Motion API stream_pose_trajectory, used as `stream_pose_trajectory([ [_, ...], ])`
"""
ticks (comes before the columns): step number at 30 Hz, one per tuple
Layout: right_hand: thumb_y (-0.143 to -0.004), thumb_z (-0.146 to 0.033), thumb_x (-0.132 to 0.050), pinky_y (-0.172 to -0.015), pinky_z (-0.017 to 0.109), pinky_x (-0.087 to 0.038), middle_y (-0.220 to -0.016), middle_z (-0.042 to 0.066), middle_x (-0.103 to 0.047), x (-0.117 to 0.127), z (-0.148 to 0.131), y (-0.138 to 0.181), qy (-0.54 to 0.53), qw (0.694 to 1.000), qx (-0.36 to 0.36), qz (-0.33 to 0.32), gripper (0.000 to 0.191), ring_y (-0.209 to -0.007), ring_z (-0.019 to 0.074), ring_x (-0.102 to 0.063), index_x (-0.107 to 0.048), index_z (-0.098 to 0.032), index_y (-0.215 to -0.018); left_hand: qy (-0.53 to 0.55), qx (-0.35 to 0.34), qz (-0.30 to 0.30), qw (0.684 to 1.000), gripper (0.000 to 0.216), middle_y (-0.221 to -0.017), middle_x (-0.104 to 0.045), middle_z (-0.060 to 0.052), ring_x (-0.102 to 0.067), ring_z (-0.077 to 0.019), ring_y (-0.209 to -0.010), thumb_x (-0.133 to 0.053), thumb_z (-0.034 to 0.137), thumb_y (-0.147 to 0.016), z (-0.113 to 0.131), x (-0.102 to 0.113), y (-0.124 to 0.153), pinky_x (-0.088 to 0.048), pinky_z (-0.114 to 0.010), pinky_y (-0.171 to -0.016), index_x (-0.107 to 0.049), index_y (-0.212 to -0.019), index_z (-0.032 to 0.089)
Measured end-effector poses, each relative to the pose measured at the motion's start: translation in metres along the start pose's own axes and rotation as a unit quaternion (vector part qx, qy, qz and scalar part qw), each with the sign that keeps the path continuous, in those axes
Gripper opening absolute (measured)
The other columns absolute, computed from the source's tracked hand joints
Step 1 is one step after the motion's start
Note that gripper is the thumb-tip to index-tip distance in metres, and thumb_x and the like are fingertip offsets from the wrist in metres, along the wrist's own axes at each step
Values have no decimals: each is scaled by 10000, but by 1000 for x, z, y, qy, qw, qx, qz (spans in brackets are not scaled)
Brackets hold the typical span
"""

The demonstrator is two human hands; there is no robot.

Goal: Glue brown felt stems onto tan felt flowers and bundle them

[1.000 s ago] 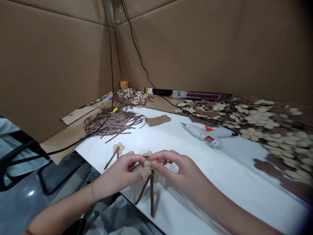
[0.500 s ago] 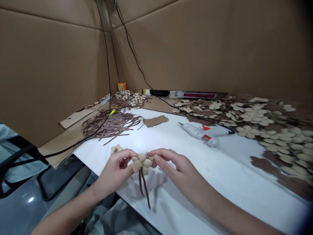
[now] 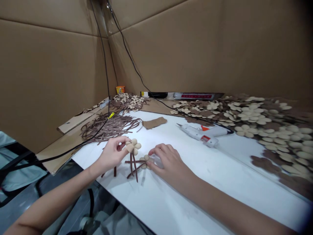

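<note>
My left hand [image 3: 112,153] pinches a tan felt flower [image 3: 132,147] by its petals, and brown strips [image 3: 133,166] hang from the flower. My right hand [image 3: 167,161] lies spread on the white tabletop [image 3: 176,199], holding nothing. Its fingertips are close to a second small tan flower [image 3: 146,158], which lies flat with brown strips [image 3: 134,166] crossing beneath it. Short brown strip ends [image 3: 114,171] also show below my left hand, and the rest of them is hidden.
A tangled heap of brown strips [image 3: 107,127] and a brown scrap [image 3: 154,122] lie ahead. A white glue gun [image 3: 199,135] rests to the right. Many loose felt flowers [image 3: 256,114] spread across the right and back. Cardboard walls [image 3: 171,49] enclose the table, and a black cable [image 3: 97,137] crosses the strips.
My hands have come apart. The left hand has carried the felt flower up and to the left, while the right hand has let go and dropped to the tabletop.
</note>
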State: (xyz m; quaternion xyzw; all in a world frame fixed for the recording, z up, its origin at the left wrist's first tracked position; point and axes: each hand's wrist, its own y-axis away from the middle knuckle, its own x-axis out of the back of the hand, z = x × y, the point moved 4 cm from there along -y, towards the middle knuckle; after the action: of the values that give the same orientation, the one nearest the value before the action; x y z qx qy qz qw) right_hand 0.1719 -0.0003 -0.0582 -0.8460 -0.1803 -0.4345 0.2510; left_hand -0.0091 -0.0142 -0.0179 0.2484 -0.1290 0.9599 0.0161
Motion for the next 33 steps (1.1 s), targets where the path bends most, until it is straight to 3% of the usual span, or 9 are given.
stream_pose_trajectory([
  [2, -841, -330, -515, -846, 409, -373, -939, 45, -555, -3, 0, -3, -5, 1000, 3, -3, 125, -934, 228, -476, -568, -226, -886, 24, 14, -40, 999, 320, -702, -611, -31, -548, -125, -672, -614, 441, -764, 2, -2, -16, -372, -192, -579, -588, -719, 124],
  [5, -846, -272, -493, -849, 411, -350, -934, 25, -568, -4, 1, -5, -33, 999, -4, -13, 74, -937, 214, -478, -553, -230, -855, 56, 60, -162, 983, 362, -717, -622, -39, -524, -105, -627, -616, 480, -749, 1, -14, -38, -326, -175, -516, -603, -762, 118],
  [9, -840, -193, -466, -937, 483, -248, -894, -4, -609, 1, 0, -3, -62, 997, -4, -33, 68, -952, 201, -505, -517, -227, -810, 56, 94, -241, 964, 434, -601, -537, 7, -315, -39, -447, -610, 539, -728, -2, -30, -57, -178, -174, -411, -621, -785, 109],
  [12, -860, -196, -424, -996, 529, -140, -822, -31, -636, 5, 3, -4, -125, 989, -36, -63, 100, -890, 180, -550, -486, -226, -788, 105, 102, -243, 959, 450, -536, -430, 45, -242, -32, -424, -607, 563, -720, -8, -37, -64, -122, -184, -398, -611, -776, 117],
  [14, -877, -230, -410, -972, 490, -223, -802, -36, -652, 8, 8, -6, -207, 974, -60, -69, 95, -817, 166, -576, -472, -228, -804, 158, 111, -247, 950, 440, -499, -372, 63, -237, -34, -416, -618, 560, -715, -13, -40, -64, -113, -189, -395, -591, -760, 123],
  [17, -880, -321, -446, -757, 333, -390, -755, -23, -651, 9, 22, -10, -318, 941, -97, -54, 114, -720, 155, -575, -485, -221, -842, 204, 144, -245, 937, 439, -459, -331, 80, -208, -31, -389, -619, 565, -717, -24, -43, -60, -93, -193, -385, -562, -768, 133],
  [22, -845, -414, -528, -603, 251, -386, -716, -15, -635, 12, 42, -14, -381, 914, -136, -10, 222, -654, 132, -566, -550, -196, -879, 186, 140, -219, 948, 458, -428, -367, 78, -230, -29, -349, -580, 588, -739, -31, -44, -57, -117, -179, -362, -557, -814, 138],
  [26, -818, -418, -566, -673, 266, -453, -847, 27, -667, 21, 44, -17, -408, 901, -149, 6, 247, -772, 153, -629, -585, -183, -889, 158, 127, -206, 957, 445, -441, -459, 46, -305, -40, -346, -545, 573, -774, -30, -43, -59, -175, -175, -350, -597, -826, 134],
  [33, -715, -453, -630, -691, 327, -513, -834, 43, -697, 37, 37, -22, -396, 898, -192, 12, 334, -783, 195, -659, -629, -182, -910, 130, 97, -152, 975, 488, -612, -615, -33, -495, -75, -431, -537, 580, -766, -34, -43, -63, -265, -170, -350, -635, -853, 111],
])
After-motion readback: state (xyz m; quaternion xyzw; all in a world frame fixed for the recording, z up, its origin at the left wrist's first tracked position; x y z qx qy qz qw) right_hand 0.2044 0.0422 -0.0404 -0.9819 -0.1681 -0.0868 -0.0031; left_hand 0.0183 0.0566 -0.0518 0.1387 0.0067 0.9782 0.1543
